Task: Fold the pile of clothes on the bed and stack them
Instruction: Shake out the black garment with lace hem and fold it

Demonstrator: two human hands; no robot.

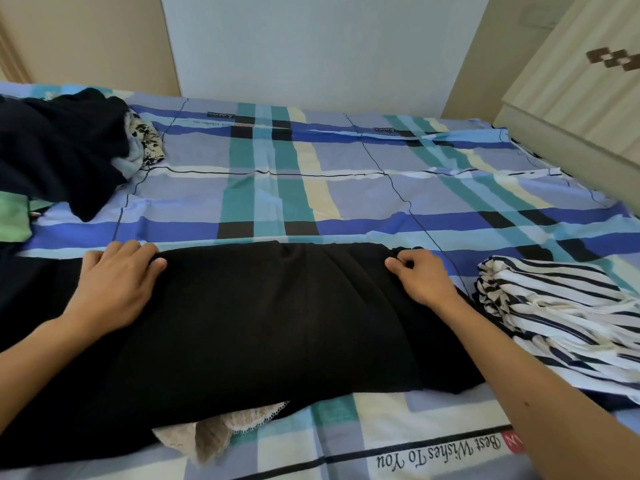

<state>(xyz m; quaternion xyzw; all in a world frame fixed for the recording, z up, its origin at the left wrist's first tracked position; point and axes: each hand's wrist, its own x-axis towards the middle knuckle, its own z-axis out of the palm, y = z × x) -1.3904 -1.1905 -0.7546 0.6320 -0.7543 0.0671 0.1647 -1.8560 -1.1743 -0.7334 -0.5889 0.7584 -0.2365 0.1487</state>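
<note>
A black garment (263, 323) lies spread flat across the near part of the bed. My left hand (117, 285) grips its far edge on the left, fingers curled over the fold. At the far edge on the right, my right hand (420, 275) pinches the cloth between thumb and fingers. A beige lace piece (214, 434) sticks out from under the garment's near edge. The unfolded pile (65, 147), mostly dark cloth with a floral piece, sits at the far left. A folded navy-and-white striped garment (561, 320) lies to the right of my right hand.
The bed carries a blue, teal and cream plaid sheet (311, 188). A green cloth (14, 216) shows at the left edge. A pale wooden wardrobe (581, 84) stands at the right, and a wall (311, 46) runs behind the bed.
</note>
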